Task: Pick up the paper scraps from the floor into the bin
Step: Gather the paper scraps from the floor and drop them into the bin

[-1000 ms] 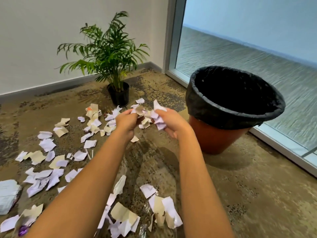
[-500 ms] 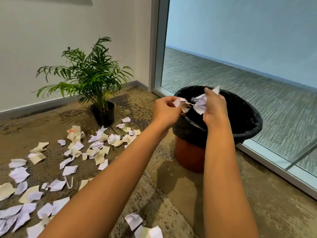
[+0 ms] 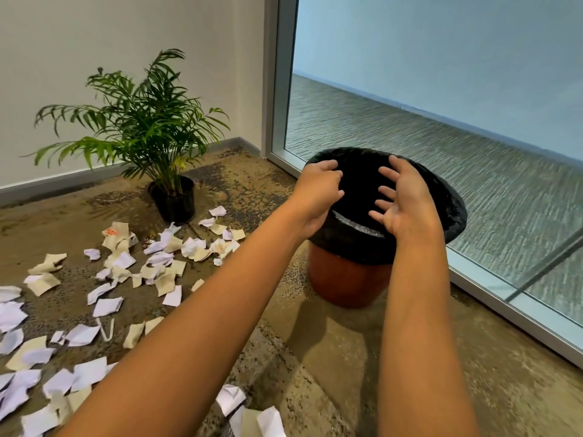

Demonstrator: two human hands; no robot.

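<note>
Legible text: none. One cream paper scrap (image 3: 116, 232) on the floor (image 3: 315, 373), just left of the plant pot (image 3: 173, 200), carries an orange-red printed mark at its upper left corner; the characters are too small and blurred to read. No other lettering, labels, brands or numbers can be made out.
</note>
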